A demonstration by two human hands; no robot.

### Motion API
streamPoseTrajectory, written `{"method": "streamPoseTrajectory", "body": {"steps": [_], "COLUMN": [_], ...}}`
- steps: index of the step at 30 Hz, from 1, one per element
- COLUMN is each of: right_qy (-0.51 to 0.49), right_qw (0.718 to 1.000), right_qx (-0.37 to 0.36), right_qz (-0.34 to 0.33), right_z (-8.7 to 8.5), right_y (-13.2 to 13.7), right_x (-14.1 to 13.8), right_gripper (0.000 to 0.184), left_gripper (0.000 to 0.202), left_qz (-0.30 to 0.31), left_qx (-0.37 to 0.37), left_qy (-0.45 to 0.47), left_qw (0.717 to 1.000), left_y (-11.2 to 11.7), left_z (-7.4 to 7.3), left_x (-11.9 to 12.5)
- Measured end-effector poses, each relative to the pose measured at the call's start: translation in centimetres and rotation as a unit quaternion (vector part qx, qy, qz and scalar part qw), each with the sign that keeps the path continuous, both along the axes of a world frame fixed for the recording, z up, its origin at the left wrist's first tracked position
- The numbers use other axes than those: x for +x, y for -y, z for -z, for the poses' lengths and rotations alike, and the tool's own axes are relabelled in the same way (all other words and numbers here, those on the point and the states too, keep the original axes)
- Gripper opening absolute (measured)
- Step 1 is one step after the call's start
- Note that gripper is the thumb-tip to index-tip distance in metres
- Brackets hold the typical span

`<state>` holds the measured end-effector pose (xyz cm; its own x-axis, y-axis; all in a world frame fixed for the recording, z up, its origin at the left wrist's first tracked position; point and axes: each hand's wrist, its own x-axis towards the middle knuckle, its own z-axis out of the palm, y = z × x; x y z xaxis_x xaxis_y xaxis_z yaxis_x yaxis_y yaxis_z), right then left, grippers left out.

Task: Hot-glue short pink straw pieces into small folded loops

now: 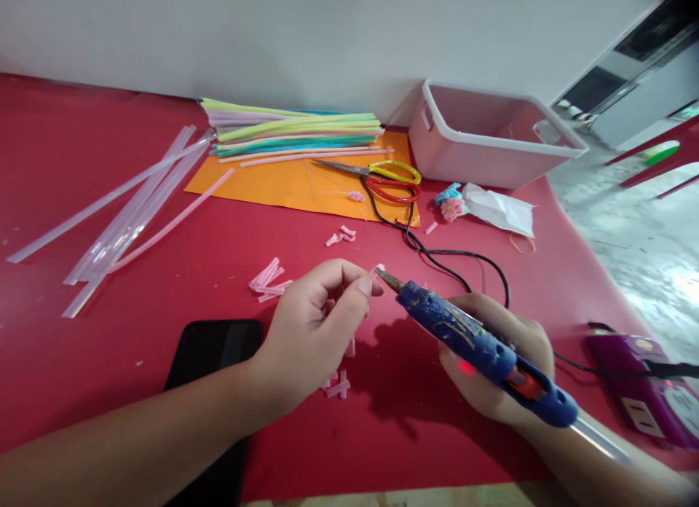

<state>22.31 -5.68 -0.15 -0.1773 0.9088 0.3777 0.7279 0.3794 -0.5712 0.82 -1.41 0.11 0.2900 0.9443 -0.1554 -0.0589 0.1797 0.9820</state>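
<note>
My left hand (322, 310) pinches a small pink strip (376, 271) between thumb and forefinger, above the middle of the table. In my right hand (507, 339) is a worn blue glue gun (459, 332) with a clear glue stick (601, 434) sticking out of its back end. The gun's metal nozzle meets or nearly meets the pink strip; I cannot tell which. Short cut pink pieces (269, 280) lie left of my left hand, with more pink pieces (338, 385) below it and a few folded pink bits (341, 235) beyond it.
Scissors (365, 170) and colourful pipe cleaners (295, 132) lie on an orange sheet (284, 190). Clear plastic sleeves (136, 201) are at left, a black phone (212, 354) under my left forearm. A white bin (491, 157), a black cord (437, 252) and a purple power strip (633, 383) are rightward.
</note>
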Motion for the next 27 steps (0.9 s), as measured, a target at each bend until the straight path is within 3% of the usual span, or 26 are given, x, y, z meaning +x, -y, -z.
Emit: {"method": "streamPoseTrajectory", "body": {"steps": [9,27], "right_qy": [0.018,0.005], "right_qw": [0.998,0.999], "right_qx": [0.018,0.028], "right_qz": [-0.051,-0.029], "right_z": [-0.42,-0.10], "right_y": [-0.33,-0.23], "right_x": [0.37,0.56], "right_gripper": [0.018,0.021], "left_gripper": [0.022,0.021], "left_qz": [-0.001,-0.002], "left_qx": [0.015,0.018], "left_qy": [-0.003,-0.013], "left_qw": [1.000,1.000], "left_y": [0.10,0.16], "left_z": [-0.07,-0.51], "left_x": [-0.02,-0.07]}}
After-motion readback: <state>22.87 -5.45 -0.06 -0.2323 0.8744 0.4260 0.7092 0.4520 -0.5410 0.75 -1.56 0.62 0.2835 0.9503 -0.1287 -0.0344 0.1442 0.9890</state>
